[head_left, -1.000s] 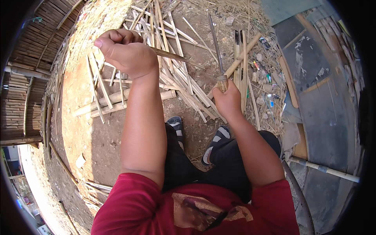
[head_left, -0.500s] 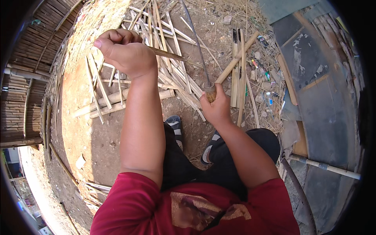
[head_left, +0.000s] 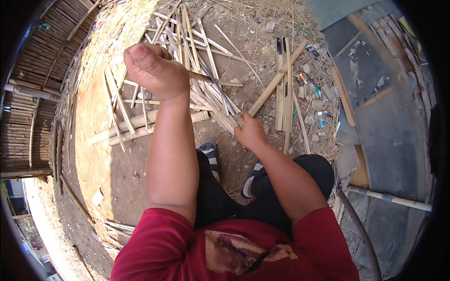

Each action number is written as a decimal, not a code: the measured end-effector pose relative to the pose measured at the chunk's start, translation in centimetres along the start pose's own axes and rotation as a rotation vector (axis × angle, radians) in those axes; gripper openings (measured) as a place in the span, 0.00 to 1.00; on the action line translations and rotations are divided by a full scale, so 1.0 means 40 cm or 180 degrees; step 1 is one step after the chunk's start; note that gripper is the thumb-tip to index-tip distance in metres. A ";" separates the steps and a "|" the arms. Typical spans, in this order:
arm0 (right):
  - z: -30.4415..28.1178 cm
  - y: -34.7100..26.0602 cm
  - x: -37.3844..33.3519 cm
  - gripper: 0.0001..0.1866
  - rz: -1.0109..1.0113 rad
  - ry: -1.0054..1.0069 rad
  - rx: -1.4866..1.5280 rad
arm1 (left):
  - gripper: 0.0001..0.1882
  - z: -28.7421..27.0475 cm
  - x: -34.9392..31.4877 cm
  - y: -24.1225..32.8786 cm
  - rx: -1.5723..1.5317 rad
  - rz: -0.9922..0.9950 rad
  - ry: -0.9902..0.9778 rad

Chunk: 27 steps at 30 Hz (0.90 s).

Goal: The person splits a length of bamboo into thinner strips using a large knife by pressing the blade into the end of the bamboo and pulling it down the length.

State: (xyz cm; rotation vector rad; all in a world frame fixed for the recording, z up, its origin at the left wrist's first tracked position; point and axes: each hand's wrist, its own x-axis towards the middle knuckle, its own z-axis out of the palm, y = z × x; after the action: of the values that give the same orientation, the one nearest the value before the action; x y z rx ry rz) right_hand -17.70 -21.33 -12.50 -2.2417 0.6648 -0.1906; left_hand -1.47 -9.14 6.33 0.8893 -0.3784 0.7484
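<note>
My left hand is raised at the upper left, its fingers closed around a bamboo strip that sticks out to the right. Lower and to the right, my right hand grips a long-bladed knife by its wooden handle. The narrow dark blade slants up and left and crosses the strip in this view. Whether the edge touches the strip, I cannot tell. Behind both lies a loose pile of split bamboo strips on the ground.
Two bamboo poles lie left of my feet. A bamboo pole crosses long split pieces on the right. Small litter and dry grass border dark sheets at far right. A bamboo wall stands at left.
The knife blade has swung from pointing up and away to slanting left across the strip. My right hand has turned and shifted slightly left; my left hand has rotated a little, still holding the strip.
</note>
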 end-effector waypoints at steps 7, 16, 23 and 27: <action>-0.096 -0.111 0.018 0.20 -0.0295 0.0344 0.0868 | 0.13 -0.017 -0.002 0.007 0.0324 0.0111 -0.0093; -0.058 -0.064 0.058 0.18 0.0069 -0.0007 0.0538 | 0.13 -0.026 0.003 0.007 0.0060 -0.0118 -0.0103; -0.015 -0.040 0.021 0.19 -0.0224 0.0436 0.0544 | 0.20 0.000 -0.035 0.006 0.0229 -0.0057 -0.0374; -0.005 -0.019 0.060 0.22 0.0086 -0.0075 0.0288 | 0.20 -0.021 -0.007 -0.006 0.0203 -0.0132 -0.0230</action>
State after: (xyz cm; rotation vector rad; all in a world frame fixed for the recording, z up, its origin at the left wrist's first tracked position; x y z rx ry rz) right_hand -15.41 -22.26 -11.98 -2.1440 0.6607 -0.1772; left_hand -1.49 -8.68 5.56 0.9834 -0.4007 0.6947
